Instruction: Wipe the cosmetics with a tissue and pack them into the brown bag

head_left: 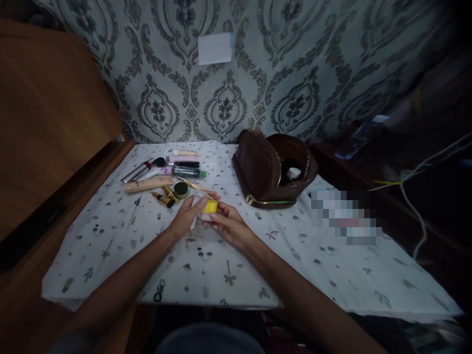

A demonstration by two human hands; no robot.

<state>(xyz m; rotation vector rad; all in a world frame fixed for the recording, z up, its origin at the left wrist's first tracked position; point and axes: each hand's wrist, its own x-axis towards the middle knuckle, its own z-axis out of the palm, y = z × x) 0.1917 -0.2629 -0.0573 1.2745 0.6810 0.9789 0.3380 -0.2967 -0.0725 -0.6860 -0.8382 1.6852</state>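
Note:
Both hands meet near the middle of the patterned white cloth (206, 285). A small jar with a yellow lid (210, 206) is between them. My right hand (231, 225) has its fingers closed round the jar's near side. My left hand (186, 215) is closed on a white tissue or wipe (194, 219), which lies against the jar. Left of the hands are a round dark green jar (181, 190), gold lipstick tubes (163, 199), a beige tube (147, 184) and a clear bottle with a green cap (189, 172).
An open brown bag (258, 169) stands behind and right of the hands, a white-capped container (293, 173) inside. A blurred-out item (344, 219) lies on the right. Wooden furniture (55, 113) borders the left. Pale cables (415, 211) hang at the right edge.

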